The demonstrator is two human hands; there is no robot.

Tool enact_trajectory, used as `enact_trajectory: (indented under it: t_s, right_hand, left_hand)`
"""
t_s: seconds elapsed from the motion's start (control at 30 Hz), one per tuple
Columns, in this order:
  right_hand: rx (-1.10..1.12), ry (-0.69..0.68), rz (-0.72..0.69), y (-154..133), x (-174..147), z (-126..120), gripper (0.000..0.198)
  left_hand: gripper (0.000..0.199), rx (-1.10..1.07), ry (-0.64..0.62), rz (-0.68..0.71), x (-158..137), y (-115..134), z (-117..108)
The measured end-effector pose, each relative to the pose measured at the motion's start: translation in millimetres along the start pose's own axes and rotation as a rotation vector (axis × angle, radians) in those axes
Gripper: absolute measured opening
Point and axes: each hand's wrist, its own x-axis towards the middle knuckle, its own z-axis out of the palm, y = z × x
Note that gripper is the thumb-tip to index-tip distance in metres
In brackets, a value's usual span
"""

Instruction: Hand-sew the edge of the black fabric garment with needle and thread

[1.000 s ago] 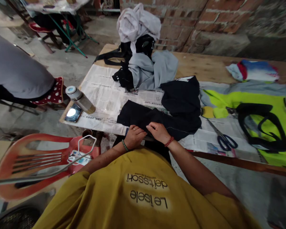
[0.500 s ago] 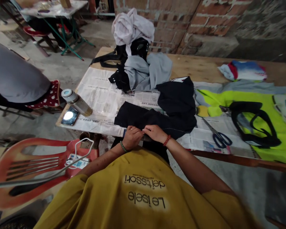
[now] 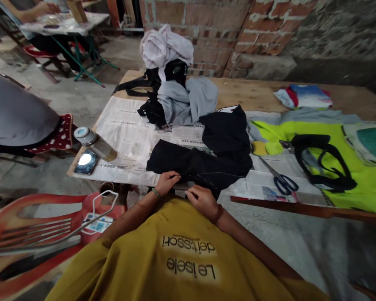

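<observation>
Dark navy cloth (image 3: 203,161) lies along the table's front edge, with a thin pale line of thread across it. My left hand (image 3: 168,182) is closed on the cloth's near edge, a green bead bracelet at its wrist. Close to my body, a little apart from the cloth, my right hand (image 3: 203,202) is pinched shut. Whatever its fingertips hold is too small to make out. To the right, scissors (image 3: 283,184) with dark blue handles rest on newspaper, near a yellow piece (image 3: 259,148).
A bottle (image 3: 97,144) and a phone (image 3: 86,161) stand at the table's left corner. Grey cloth (image 3: 202,100) is heaped behind. Neon-yellow fabric (image 3: 326,138) with a black strap loop (image 3: 347,182) covers the right. A red chair (image 3: 47,200) is at my left; a seated person (image 3: 19,104) is beyond.
My right hand has drawn back from the cloth toward my body, away from my left hand. The left stays at the cloth's edge. The whole view has shifted slightly.
</observation>
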Motion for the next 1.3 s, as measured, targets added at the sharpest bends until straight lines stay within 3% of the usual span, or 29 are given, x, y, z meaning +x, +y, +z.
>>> enact_trajectory:
  t_s: [0.1,0.2,0.27,0.47,0.63,1.03,1.17,1.3]
  right_hand:
    - [0.01,0.095,0.109,16,2,19,0.016]
    - [0.003,0.211,0.17,30,15,19,0.022]
    - [0.024,0.215,0.185,34,22,18,0.023]
    - [0.039,0.098,-0.008,30,22,31,0.019]
    - [0.007,0.079,-0.056,34,26,37,0.014]
    - [-0.216,0.005,-0.212,39,27,51,0.024]
    - [-0.167,-0.028,-0.203,40,31,54,0.02]
    - [-0.1,0.054,-0.163,32,36,53,0.017]
  left_hand:
    - [0.022,-0.064,-0.04,-0.016,0,-2,-1]
    - [0.025,-0.078,-0.071,-0.02,0,-6,-3]
    - [0.026,-0.083,-0.07,-0.011,-1,-8,-4]
    - [0.027,-0.121,-0.077,-0.013,-1,-10,-7]
    - [0.026,-0.114,-0.08,0.008,-1,-10,-7]
    - [0.022,-0.127,-0.057,0.036,-4,-12,-7]
    - [0.017,-0.078,-0.051,0.047,-4,-12,-5]
    - [0.014,0.017,-0.008,0.077,-3,-12,-2]
